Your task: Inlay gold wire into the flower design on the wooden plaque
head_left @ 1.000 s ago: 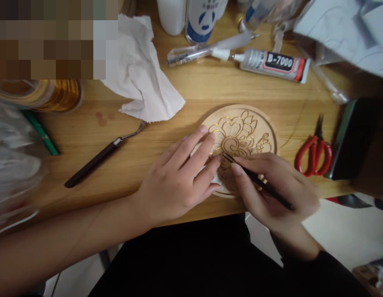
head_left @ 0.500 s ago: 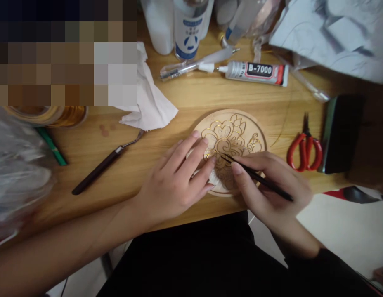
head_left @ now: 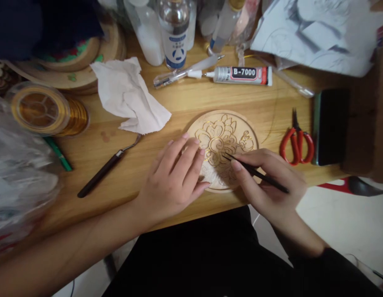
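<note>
A round wooden disc (head_left: 249, 126) lies near the table's front edge, bearing a flower outline (head_left: 216, 144) of gold wire. The wire petals show in its upper part; drawn lines are visible lower down. My left hand (head_left: 176, 177) rests palm down on the left of the disc, fingers stretched out and holding nothing. Between the thumb and fingers of my right hand (head_left: 268, 177) are black tweezers (head_left: 256, 172). Their pointed tips are at the flower, just below its spiral centre. Whether any wire is between the tips is too small to tell.
Red-handled pliers (head_left: 296, 144) and a dark phone (head_left: 330, 128) lie to the right. Behind are a glue tube (head_left: 242, 75), a pen (head_left: 188, 71) and bottles (head_left: 176, 37). Leftward are crumpled tissue (head_left: 132, 97), a dark-handled tool (head_left: 100, 173) and a gold wire spool (head_left: 49, 109).
The camera view has shifted, bringing more of the left side into sight. The fingers of my left hand have drawn slightly away from the tweezer tips, which sit a little farther right on the disc.
</note>
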Demonstrator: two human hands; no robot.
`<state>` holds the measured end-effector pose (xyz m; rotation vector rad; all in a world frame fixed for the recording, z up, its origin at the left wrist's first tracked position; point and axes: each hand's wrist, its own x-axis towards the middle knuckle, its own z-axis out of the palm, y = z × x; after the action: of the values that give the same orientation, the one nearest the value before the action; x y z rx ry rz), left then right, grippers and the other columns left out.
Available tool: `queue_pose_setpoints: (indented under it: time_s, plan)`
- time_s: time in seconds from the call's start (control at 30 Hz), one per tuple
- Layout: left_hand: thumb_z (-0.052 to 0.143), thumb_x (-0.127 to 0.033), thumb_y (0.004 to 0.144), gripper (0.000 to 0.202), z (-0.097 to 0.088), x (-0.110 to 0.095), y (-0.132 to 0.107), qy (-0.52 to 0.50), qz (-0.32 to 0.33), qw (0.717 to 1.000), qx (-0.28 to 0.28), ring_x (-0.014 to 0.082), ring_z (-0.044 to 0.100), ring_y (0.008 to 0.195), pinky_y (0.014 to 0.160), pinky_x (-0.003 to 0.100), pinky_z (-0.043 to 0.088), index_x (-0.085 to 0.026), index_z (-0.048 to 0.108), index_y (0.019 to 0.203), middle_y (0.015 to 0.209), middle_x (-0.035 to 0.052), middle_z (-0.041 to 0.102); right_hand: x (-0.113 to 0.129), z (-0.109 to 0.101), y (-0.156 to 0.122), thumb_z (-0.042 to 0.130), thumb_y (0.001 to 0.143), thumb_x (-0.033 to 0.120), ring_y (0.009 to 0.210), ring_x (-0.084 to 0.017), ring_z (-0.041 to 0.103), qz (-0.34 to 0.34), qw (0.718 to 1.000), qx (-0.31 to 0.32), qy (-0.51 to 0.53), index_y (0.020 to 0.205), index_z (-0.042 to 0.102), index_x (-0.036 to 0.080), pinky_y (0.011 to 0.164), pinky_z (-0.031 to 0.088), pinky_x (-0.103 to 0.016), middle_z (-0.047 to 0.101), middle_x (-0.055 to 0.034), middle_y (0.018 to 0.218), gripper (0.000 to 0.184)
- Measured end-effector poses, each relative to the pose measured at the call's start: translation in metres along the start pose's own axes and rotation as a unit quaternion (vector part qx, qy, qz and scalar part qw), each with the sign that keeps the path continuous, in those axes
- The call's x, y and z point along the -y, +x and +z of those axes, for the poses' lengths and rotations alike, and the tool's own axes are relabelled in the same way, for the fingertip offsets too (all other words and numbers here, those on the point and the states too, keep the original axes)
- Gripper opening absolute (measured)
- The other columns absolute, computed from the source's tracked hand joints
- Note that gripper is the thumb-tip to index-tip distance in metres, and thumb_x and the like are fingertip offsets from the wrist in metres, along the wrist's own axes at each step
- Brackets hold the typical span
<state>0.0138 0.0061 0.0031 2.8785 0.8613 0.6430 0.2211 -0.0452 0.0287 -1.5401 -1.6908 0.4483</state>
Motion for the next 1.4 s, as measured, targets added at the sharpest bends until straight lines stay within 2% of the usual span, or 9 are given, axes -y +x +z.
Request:
queue_pose_setpoints:
  time_s: [0.2, 0.37, 0.5, 0.63, 0.73, 0.9, 1.13, 1.4]
  plan:
    - [0.065, -0.043, 0.090, 0.048, -0.002, 0.000, 0.000, -0.010, 0.028, 0.999, 0.012, 0.0411, 0.058, 0.123, 0.099, 0.055, 0.051, -0.006, 0.065, 0.119, 0.127, 0.0237, 0.065, -0.012, -0.006, 0.013, 0.073, 0.080, 0.010, 0.072, -0.014, 0.069, -0.061, 0.995, 0.083, 0.016, 0.101, 0.070, 0.021, 0.056, 0.056, -0.025, 0.073, -0.0039, 0.085, 0.024]
    - [0.063, -0.045, 0.090, 0.046, -0.003, -0.001, 0.001, -0.002, 0.021, 1.000, 0.019, 0.0409, 0.060, 0.122, 0.097, 0.054, 0.053, -0.007, 0.066, 0.116, 0.127, 0.0228, 0.066, -0.019, -0.007, 0.023, 0.072, 0.082, 0.014, 0.076, -0.015, 0.071, -0.079, 0.988, 0.127, 0.039, 0.102, 0.070, 0.021, 0.063, 0.059, -0.027, 0.074, -0.0047, 0.087, 0.022]
    - [0.063, -0.044, 0.091, 0.046, -0.003, 0.000, 0.004, -0.012, 0.021, 0.999, 0.025, 0.0416, 0.061, 0.121, 0.096, 0.054, 0.054, -0.005, 0.066, 0.114, 0.126, 0.0241, 0.066, -0.023, -0.008, 0.031, 0.072, 0.083, 0.016, 0.076, -0.014, 0.071, -0.114, 0.980, 0.162, 0.033, 0.105, 0.069, 0.024, 0.065, 0.060, -0.026, 0.074, -0.0021, 0.086, 0.023]
    - [0.063, -0.043, 0.092, 0.046, -0.002, 0.000, 0.004, -0.030, 0.020, 0.999, 0.021, 0.0426, 0.061, 0.120, 0.095, 0.053, 0.056, -0.003, 0.066, 0.113, 0.125, 0.0267, 0.065, -0.026, -0.009, 0.039, 0.072, 0.082, 0.012, 0.081, -0.014, 0.071, -0.140, 0.969, 0.194, 0.053, 0.104, 0.069, 0.017, 0.069, 0.059, -0.025, 0.074, -0.0059, 0.089, 0.022]
    - [0.062, -0.043, 0.093, 0.046, -0.003, 0.000, 0.004, -0.035, 0.016, 0.999, 0.021, 0.0426, 0.061, 0.121, 0.094, 0.051, 0.056, -0.003, 0.066, 0.113, 0.125, 0.0275, 0.065, -0.025, -0.009, 0.042, 0.070, 0.084, 0.013, 0.082, -0.014, 0.069, -0.129, 0.968, 0.211, 0.055, 0.104, 0.068, 0.017, 0.070, 0.059, -0.025, 0.073, -0.0057, 0.090, 0.020]
    - [0.060, -0.041, 0.095, 0.043, -0.003, 0.001, 0.004, -0.043, 0.005, 0.999, 0.026, 0.0413, 0.061, 0.121, 0.094, 0.049, 0.057, -0.003, 0.066, 0.114, 0.126, 0.0276, 0.064, -0.023, -0.007, 0.042, 0.073, 0.082, 0.012, 0.078, -0.013, 0.068, -0.107, 0.971, 0.208, 0.054, 0.099, 0.068, 0.015, 0.066, 0.056, -0.025, 0.072, -0.0043, 0.085, 0.017]
    - [0.059, -0.040, 0.095, 0.041, -0.002, 0.000, 0.006, -0.044, 0.002, 0.999, 0.026, 0.0401, 0.062, 0.121, 0.094, 0.047, 0.057, -0.004, 0.068, 0.112, 0.127, 0.0258, 0.065, -0.020, -0.003, 0.035, 0.076, 0.079, 0.012, 0.072, -0.012, 0.067, -0.083, 0.981, 0.170, 0.052, 0.095, 0.069, 0.014, 0.059, 0.053, -0.023, 0.070, -0.0031, 0.080, 0.017]
    - [0.059, -0.039, 0.095, 0.041, -0.002, 0.000, 0.005, -0.042, -0.001, 0.999, 0.035, 0.0399, 0.061, 0.123, 0.096, 0.048, 0.057, -0.004, 0.068, 0.113, 0.129, 0.0245, 0.064, -0.010, 0.005, 0.025, 0.073, 0.079, 0.008, 0.072, -0.011, 0.067, -0.044, 0.991, 0.122, 0.040, 0.090, 0.067, 0.015, 0.061, 0.053, -0.024, 0.069, -0.0019, 0.078, 0.014]
